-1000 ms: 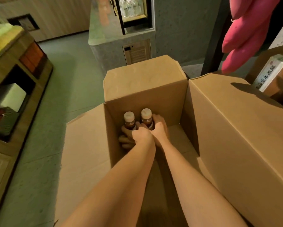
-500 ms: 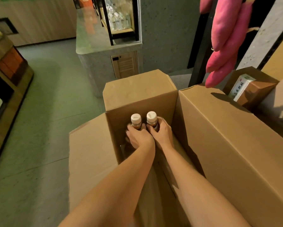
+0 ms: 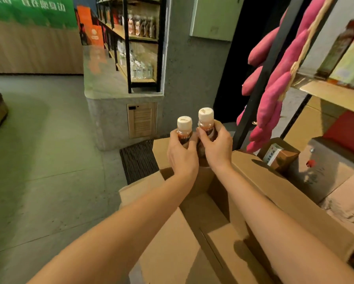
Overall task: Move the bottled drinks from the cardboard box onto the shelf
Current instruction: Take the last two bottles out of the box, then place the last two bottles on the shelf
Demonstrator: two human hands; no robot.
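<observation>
Two brown bottled drinks with cream caps are held upright side by side above the open cardboard box [image 3: 194, 218]. My left hand [image 3: 182, 155] is shut on the left bottle [image 3: 184, 128]. The right bottle [image 3: 206, 121], slightly higher, is gripped by my right hand [image 3: 217, 148]. Both bottles are clear of the box's rim, and their lower halves are hidden by my fingers. The box's inside looks dark, and I cannot tell what it still holds. A wooden shelf board [image 3: 333, 95] with boxed goods sticks out at the upper right.
Pink sweet-potato-shaped plush pieces [image 3: 278, 85] hang on a black post [image 3: 264, 74] right of the bottles. Stacked cartons [image 3: 348, 201] and a small brown package [image 3: 278, 154] lie at the right. A black-framed rack of bottles [image 3: 141, 46] stands on a grey ledge behind. Grey floor [image 3: 45, 160] spreads left.
Both hands have lifted the two bottles from deep inside the box to above its rim. My head has tilted up, bringing the shelves into view.
</observation>
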